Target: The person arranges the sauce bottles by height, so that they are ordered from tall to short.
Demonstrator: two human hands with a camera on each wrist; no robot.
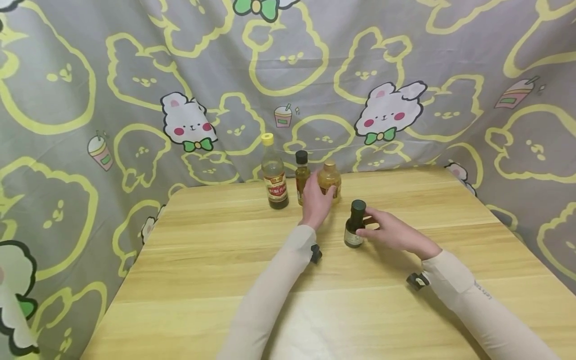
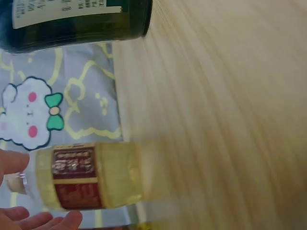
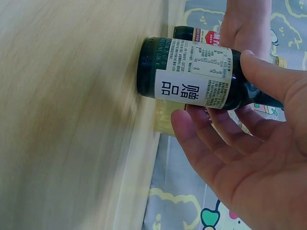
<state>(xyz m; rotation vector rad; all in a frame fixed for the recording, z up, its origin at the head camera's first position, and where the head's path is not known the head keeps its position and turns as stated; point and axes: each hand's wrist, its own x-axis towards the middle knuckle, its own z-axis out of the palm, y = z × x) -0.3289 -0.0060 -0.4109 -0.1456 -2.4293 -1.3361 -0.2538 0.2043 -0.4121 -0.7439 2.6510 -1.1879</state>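
Observation:
On the table stands a small dark green bottle with a pale label. My right hand holds it around the shoulder, thumb on one side and fingers on the other; its base shows at the tabletop in the right wrist view. My left hand is farther back at a rounded bottle of yellow liquid with a gold cap. In the left wrist view that yellow bottle with a dark red label lies between my spread thumb and loose fingers. My left hand partly hides a slim black-capped bottle.
Left of these stands a tall bottle with a yellow cap, a red label and dark liquid. The bottles are grouped near the back of the wooden table. A grey curtain with cartoon animals hangs behind it.

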